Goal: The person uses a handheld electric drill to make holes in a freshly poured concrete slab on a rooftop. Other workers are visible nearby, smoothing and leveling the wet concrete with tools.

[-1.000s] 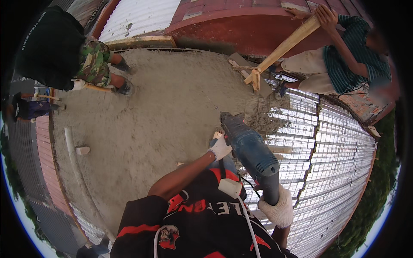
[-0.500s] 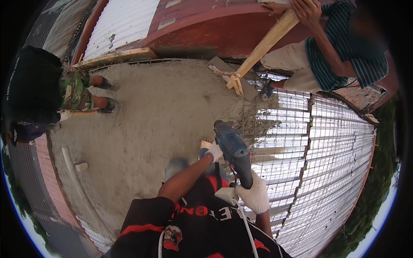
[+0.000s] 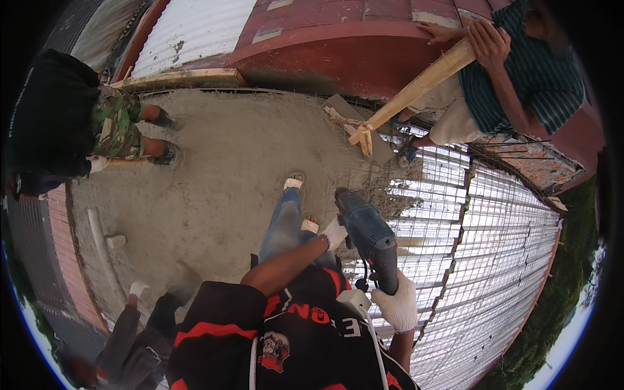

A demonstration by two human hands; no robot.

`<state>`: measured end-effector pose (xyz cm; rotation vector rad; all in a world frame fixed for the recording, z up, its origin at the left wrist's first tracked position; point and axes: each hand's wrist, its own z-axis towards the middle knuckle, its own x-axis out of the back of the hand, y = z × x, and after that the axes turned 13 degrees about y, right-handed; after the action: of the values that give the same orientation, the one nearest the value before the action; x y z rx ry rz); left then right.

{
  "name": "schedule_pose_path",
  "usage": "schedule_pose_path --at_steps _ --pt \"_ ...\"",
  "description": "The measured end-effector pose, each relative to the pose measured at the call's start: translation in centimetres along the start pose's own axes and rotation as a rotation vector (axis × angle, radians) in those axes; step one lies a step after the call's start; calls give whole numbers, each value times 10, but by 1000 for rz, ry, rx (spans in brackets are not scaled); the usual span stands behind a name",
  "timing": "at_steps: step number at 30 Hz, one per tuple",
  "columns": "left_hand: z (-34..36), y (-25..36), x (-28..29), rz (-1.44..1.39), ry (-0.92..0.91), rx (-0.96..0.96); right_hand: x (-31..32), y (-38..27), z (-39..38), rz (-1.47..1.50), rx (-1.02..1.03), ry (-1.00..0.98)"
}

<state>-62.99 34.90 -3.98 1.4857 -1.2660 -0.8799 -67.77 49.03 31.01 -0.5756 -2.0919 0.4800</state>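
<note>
A blue and black hammer drill (image 3: 367, 224) is held in front of my body, its nose pointing away over the wet concrete (image 3: 208, 156). My right hand (image 3: 396, 303), in a white knitted glove, is wrapped round the rear handle. Along the drill's left side is my gloved left hand (image 3: 336, 234), closed against its front part; the drill hides some of its fingers. A white socket block (image 3: 354, 299) with a cable hangs against my shirt, close to the handle. My bare feet stand in the concrete, just left of the drill.
Steel mesh (image 3: 448, 195) over shiny corrugated sheets spreads to the right. At upper right a person grips a long wooden rake-like tool (image 3: 422, 84). Someone in camouflage shorts (image 3: 117, 133) stands at left; another person (image 3: 136, 331) is at lower left. A pale pipe (image 3: 104, 250) lies left.
My left leg now shows stretched forward in the concrete. The drill and both hands have shifted slightly right. A person has come into view at lower left.
</note>
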Motion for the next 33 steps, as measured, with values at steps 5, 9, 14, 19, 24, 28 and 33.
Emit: schedule_pose_path --at_steps 5,9,14,19,24,28,33 --pt "9 87 24 15 -76 161 39 -39 -10 -85 -2 -2" --pt "21 165 69 -83 -161 363 72 -79 -6 -90 -184 -6" --pt "45 184 108 -41 -75 -12 66 -132 15 87 -121 38" --pt "68 161 150 -81 39 208 37 -176 60 -142 -139 -69" --pt "94 124 181 68 -54 381 4 -205 108 -191 1 -164" --pt "118 98 177 -280 97 342 -2 -231 115 -144 74 -151" --pt "137 97 195 -128 132 61 -8 -249 116 -131 -129 -161"
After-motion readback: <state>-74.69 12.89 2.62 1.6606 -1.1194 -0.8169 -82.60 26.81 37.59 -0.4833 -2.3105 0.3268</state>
